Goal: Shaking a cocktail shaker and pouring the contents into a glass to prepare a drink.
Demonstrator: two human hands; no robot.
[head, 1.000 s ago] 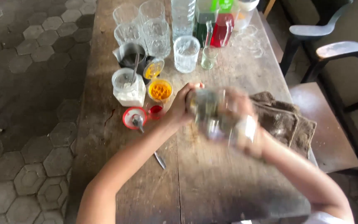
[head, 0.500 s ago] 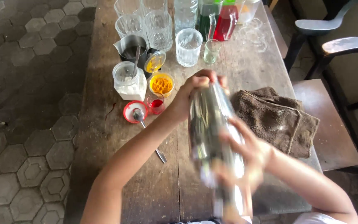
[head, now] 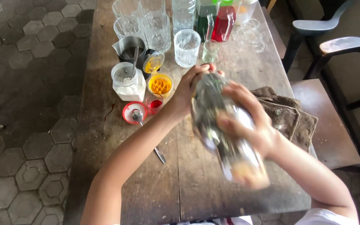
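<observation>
A weathered plank table [head: 105,137] stands on hexagonal grey paving. Above its centre, a person grips a shiny metal shaker [head: 223,129] (blurred, its long body tilted) in both hands: the left hand [head: 192,85] is wrapped around its upper end, and the fingers of the right hand [head: 251,121] are closed over its middle. At three o'clock of the shaker lies a rumpled brown cloth [head: 290,114]. At ten o'clock sit a small bowl of orange powder [head: 160,85], a jar of white powder [head: 128,82] and a red lid [head: 134,112] holding a spoon. At twelve o'clock stands a ribbed clear glass [head: 187,47].
</observation>
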